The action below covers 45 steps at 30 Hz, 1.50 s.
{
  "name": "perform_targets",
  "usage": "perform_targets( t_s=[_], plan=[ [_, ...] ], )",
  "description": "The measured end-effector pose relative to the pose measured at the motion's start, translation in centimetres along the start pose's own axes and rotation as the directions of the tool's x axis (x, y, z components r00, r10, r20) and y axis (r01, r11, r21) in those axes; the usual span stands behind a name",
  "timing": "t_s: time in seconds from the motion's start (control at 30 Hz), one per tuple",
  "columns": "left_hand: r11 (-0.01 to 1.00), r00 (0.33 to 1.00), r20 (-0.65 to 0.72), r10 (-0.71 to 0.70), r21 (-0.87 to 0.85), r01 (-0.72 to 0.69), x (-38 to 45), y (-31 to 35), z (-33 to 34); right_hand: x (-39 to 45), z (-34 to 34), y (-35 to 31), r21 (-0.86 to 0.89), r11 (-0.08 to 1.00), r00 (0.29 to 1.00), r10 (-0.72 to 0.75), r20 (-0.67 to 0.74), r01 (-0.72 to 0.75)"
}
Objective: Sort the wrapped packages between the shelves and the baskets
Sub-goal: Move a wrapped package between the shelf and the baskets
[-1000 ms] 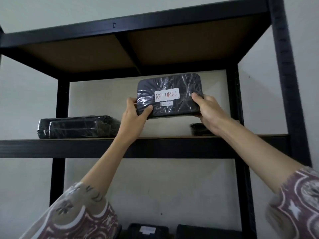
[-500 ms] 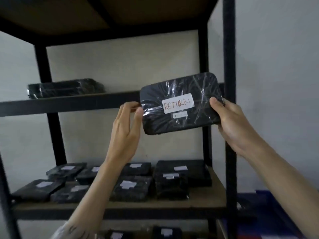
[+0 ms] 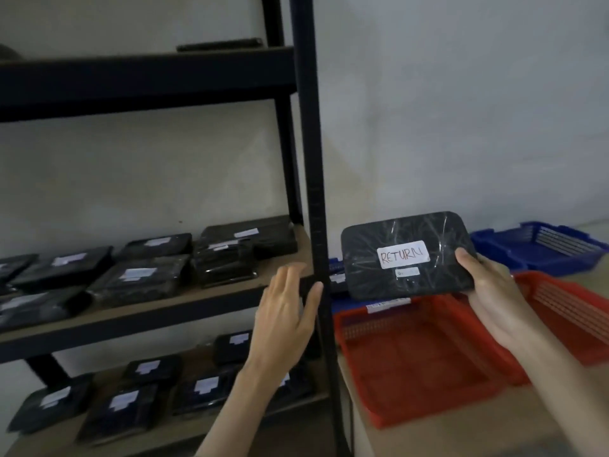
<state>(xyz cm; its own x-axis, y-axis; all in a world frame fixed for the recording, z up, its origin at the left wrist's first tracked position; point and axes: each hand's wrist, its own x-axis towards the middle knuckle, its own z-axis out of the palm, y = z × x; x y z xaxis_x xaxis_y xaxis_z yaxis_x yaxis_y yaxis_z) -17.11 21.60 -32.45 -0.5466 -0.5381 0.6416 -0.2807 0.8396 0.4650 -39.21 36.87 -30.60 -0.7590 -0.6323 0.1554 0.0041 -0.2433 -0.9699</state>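
The shelving unit (image 3: 309, 159) fills the 9 o'clock half of the view. Wrapped packages (image 3: 138, 278) lie side by side on its middle shelf, with more packages (image 3: 204, 387) on the shelf below. At 3 o'clock, the right hand (image 3: 494, 291) holds the labelled package (image 3: 408, 255) above the near basket (image 3: 412, 361). A second basket (image 3: 540, 249) sits behind, toward 2 o'clock. The left hand (image 3: 283, 318) hangs beside the front post, touching no package.
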Motion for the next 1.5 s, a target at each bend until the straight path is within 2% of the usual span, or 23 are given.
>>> perform_targets(
  t_s=[0.27, 0.53, 0.8, 0.97, 1.1, 1.17, 1.27, 1.43, 1.5],
  plan=[
    [0.993, 0.968, 0.239, -0.072, 0.113, 0.046, 1.1, -0.2, 13.8, 7.9, -6.5, 5.6, -0.033, 0.980, 0.972, 0.188, -0.143, -0.194],
    [0.929, 0.873, 0.343, -0.346, 0.256, 0.267, 5.4, -4.3, 25.7, 19.5, -9.1, 13.2, -0.088, 0.906, 0.908, 0.406, -0.100, -0.415],
    [0.802, 0.749, 0.347, -0.564, 0.445, 0.398, 7.4, -9.2, 30.8, 28.7, -6.4, 20.2, -0.268, 0.832, 0.864, 0.503, -0.009, -0.486],
    [0.734, 0.707, 0.306, -0.637, 0.520, 0.437, 8.0, -11.4, 31.9, 31.3, -4.6, 23.9, -0.397, 0.757, 0.815, 0.578, 0.039, -0.518],
    [0.685, 0.640, 0.318, -0.700, 0.553, 0.475, 7.8, -12.8, 32.7, 32.2, -3.9, 26.5, -0.506, 0.707, 0.763, 0.632, 0.136, -0.495],
    [0.672, 0.644, 0.314, -0.698, 0.599, 0.436, 7.4, -13.2, 33.1, 32.5, -3.3, 26.6, -0.565, 0.686, 0.735, 0.650, 0.194, -0.458],
    [0.663, 0.683, 0.304, -0.665, 0.660, 0.352, 6.9, -13.6, 33.6, 33.6, -2.8, 27.4, -0.627, 0.635, 0.632, 0.723, 0.278, -0.451],
    [0.670, 0.721, 0.286, -0.632, 0.669, 0.321, 6.5, -14.2, 34.1, 33.5, -1.0, 28.4, -0.776, 0.491, 0.542, 0.807, 0.233, -0.396],
    [0.680, 0.722, 0.296, -0.625, 0.662, 0.317, 6.6, -14.2, 34.2, 33.1, -0.1, 28.8, -0.796, 0.473, 0.551, 0.806, 0.217, -0.378]
  ],
)
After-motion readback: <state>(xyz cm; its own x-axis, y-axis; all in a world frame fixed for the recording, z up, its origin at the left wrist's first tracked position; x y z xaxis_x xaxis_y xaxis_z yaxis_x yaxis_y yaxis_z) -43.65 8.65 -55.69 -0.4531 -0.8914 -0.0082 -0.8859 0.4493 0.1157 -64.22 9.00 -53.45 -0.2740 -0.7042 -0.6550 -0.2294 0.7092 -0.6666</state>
